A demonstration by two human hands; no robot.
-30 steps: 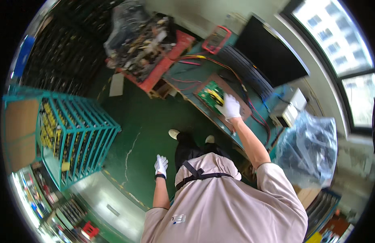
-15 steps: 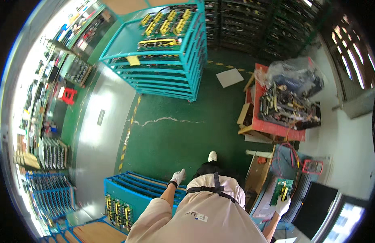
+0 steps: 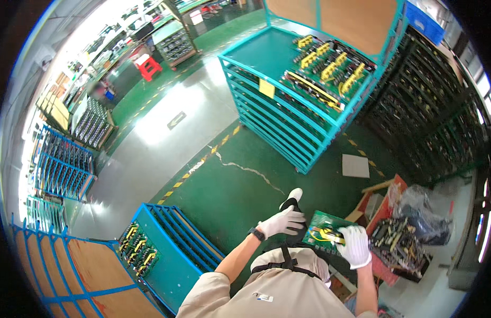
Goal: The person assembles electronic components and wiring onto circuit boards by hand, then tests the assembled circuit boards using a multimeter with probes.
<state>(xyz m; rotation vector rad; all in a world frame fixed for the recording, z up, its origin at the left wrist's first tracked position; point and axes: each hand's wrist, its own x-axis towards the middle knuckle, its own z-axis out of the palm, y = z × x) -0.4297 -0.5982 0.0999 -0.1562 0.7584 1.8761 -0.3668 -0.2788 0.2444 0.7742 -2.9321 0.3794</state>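
My gloved right hand (image 3: 355,247) has its fingers curled closed on the green circuit board (image 3: 322,231), which I hold on my side of the teal rack (image 3: 256,50). My left hand (image 3: 283,222), nearer me than that rack too, is empty, fingers loosely extended; I can't tell whether they touch the board.

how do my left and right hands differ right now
The right hand grips a green circuit board; the left hand holds nothing, its fingers extended near the board. The left hand has a dark band at its wrist; the right hand has none. Both wear white gloves.
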